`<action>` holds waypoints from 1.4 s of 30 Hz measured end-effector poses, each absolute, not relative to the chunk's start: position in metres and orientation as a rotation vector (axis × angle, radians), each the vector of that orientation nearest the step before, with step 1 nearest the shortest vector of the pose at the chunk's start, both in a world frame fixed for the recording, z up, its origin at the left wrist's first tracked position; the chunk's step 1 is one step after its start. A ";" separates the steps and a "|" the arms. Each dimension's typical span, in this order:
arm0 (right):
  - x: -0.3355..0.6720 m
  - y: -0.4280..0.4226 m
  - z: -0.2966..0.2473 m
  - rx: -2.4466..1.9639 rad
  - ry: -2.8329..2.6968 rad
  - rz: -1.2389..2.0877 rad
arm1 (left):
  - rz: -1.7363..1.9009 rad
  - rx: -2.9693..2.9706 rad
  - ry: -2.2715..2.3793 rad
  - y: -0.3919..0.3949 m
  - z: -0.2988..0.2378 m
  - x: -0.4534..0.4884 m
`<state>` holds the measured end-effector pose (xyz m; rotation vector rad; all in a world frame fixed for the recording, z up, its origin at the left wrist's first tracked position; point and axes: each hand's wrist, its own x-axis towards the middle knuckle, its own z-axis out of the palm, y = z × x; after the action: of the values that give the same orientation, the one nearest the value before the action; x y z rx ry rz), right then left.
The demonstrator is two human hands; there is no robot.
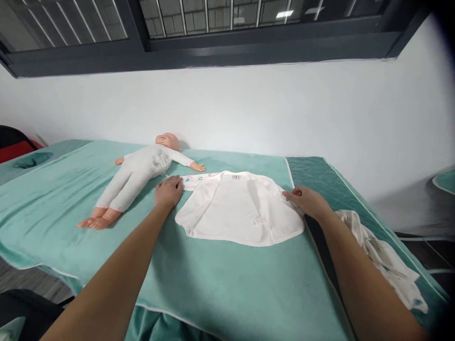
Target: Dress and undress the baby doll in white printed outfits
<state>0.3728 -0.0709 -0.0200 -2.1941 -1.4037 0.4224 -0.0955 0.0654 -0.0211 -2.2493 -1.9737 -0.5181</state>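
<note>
A small white baby shirt (236, 213) lies spread open on the green cover, its lining up and a neck label showing. My left hand (169, 192) is at the end of the printed left sleeve, its fingers closed over the cuff. At the opposite side, my right hand (308, 201) pinches the other sleeve between thumb and fingers. Part of that sleeve is hidden by the hand. To the left of the shirt, a baby doll (142, 173) in a white suit lies on its back, its head toward the wall and one arm stretched toward the shirt.
The green cover (227, 279) drapes over the bed's front edge. Crumpled white printed clothing (382, 258) lies on the right, beyond my forearm. A white wall (249, 109) and a dark-framed barred window (227, 49) stand behind. A red and black item (16, 144) sits at far left.
</note>
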 end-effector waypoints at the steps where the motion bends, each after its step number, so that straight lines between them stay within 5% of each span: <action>1: 0.375 -0.073 -0.020 -2.199 -1.469 0.459 | -0.516 -2.249 -1.972 0.065 -0.021 -0.096; 5: 0.383 -0.075 -0.019 -2.149 -1.611 0.474 | -0.512 -2.238 -1.980 0.066 -0.021 -0.096; 13: 0.391 -0.062 -0.029 -2.166 -1.060 0.034 | -0.526 -2.255 -2.004 0.067 -0.021 -0.096; 26: 0.394 -0.065 -0.037 -2.399 -1.119 0.110 | -0.540 -2.242 -1.989 0.068 -0.023 -0.096; 33: 0.378 -0.067 -0.033 -2.108 -1.259 -0.314 | -0.544 -2.247 -1.991 0.068 -0.022 -0.096; 42: 0.331 -0.068 -0.018 -1.953 -1.498 0.317 | -0.549 -2.246 -1.990 0.067 -0.022 -0.095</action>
<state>0.3311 -0.0681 -0.0184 -1.9530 -1.4979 0.3173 -0.0955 0.0673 -0.0222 -2.2461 -1.9898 -0.5492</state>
